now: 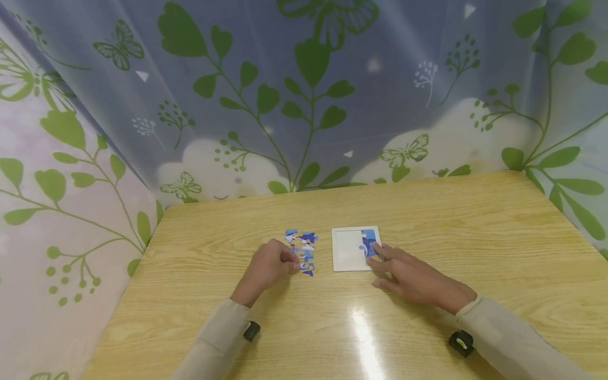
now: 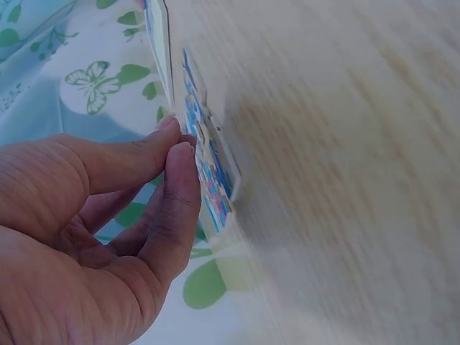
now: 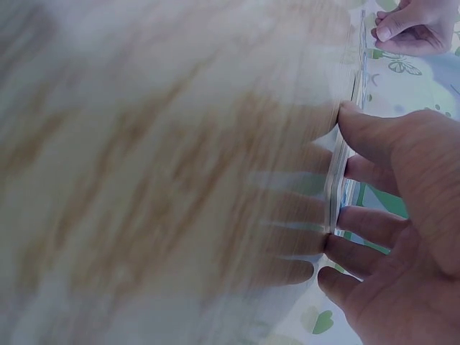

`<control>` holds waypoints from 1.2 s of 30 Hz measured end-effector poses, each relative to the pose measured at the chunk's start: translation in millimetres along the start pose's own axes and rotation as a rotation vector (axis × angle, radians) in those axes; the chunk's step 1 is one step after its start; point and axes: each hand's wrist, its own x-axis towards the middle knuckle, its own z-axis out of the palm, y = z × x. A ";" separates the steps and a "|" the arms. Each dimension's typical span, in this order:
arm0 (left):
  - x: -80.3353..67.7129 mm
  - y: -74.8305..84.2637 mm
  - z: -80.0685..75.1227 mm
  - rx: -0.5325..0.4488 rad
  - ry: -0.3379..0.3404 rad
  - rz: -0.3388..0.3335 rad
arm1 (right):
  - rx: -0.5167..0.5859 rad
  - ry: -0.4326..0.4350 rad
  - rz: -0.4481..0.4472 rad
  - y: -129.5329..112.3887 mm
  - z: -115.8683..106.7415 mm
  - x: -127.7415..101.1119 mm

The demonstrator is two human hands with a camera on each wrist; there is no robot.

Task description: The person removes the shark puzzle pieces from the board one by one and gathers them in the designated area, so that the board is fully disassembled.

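Left hand (image 1: 267, 265) is pinching a loose puzzle piece (image 1: 295, 262) from the cluster left of the white tray (image 1: 347, 250); right hand (image 1: 412, 277), fingers straight, is pressing the tray's placed blue pieces (image 1: 369, 243), steadying it on the desk (image 1: 475, 237).

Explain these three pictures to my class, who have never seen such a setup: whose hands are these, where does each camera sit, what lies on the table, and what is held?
A person works with bare hands. The wide picture comes from a head-worn camera; the two close, blurry ones come from wrist cameras. On the wooden table lie loose blue puzzle pieces and a white puzzle tray, partly filled. The left hand has its fingertips at the loose pieces, seemingly pinching one. The right hand rests flat, fingers straight, touching the tray's edge.
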 end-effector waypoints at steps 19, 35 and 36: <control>49.5 51.3 30.1 -0.033 -0.015 0.045 | 0.010 0.010 -0.002 -1.8 -1.4 1.4; 80.5 85.0 72.4 0.007 0.031 0.040 | -0.002 0.000 -0.006 2.3 0.6 1.3; 81.7 86.3 74.1 0.006 0.032 0.041 | 0.000 -0.001 -0.006 2.3 0.5 1.3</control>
